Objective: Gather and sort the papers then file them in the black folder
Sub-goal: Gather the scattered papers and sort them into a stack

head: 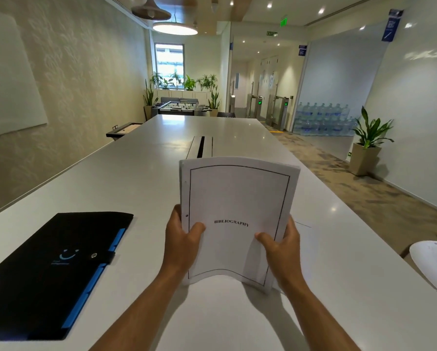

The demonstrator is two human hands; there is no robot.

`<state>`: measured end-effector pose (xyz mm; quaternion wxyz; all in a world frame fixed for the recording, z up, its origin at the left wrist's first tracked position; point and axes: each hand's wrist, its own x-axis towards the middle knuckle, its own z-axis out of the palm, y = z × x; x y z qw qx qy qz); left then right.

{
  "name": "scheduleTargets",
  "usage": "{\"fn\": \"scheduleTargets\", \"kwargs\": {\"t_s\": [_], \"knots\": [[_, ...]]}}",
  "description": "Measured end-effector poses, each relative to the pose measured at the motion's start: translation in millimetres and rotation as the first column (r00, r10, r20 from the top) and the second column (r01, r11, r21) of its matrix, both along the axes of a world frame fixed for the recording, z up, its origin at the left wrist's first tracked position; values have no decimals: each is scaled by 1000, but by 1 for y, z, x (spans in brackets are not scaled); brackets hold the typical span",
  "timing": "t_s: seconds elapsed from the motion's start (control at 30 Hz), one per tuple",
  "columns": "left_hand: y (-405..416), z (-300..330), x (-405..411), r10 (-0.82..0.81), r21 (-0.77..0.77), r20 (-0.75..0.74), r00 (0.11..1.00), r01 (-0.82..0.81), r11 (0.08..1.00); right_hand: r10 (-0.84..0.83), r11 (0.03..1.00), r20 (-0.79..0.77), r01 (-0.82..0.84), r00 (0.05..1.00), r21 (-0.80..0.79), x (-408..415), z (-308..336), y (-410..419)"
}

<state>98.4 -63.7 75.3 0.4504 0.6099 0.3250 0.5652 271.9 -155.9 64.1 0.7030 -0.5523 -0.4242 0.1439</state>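
A stack of white papers (237, 193) stands upright on its lower edge on the white table (136, 178), bowed slightly, with a bordered top sheet reading "BIBLIOGRAPHY". My left hand (180, 239) grips the stack's left edge, thumb on the front. My right hand (280, 245) grips the right edge the same way. The black folder (48, 269) lies closed at the left of the table, with blue tabs along its right side and a snap strap. One more sheet (309, 239) lies flat on the table behind my right hand.
A cable slot (201, 148) is set into the table's middle beyond the papers. A white chair back (432, 264) shows at the right edge. Farther off are a foosball table (180, 107), potted plants and stacked water bottles (323, 119).
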Motion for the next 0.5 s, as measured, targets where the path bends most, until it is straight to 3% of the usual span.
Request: {"fn": "scheduleTargets", "kwargs": {"t_s": [0.13,0.5], "knots": [[-7,-29,3,22,-55,-28,999,-24,998,-38,998,-14,37,999,-43,-10,-21,-2],[0,-32,4,30,-12,-55,998,-30,999,-9,993,24,12,1000,-118,-13,-28,-2]]}}
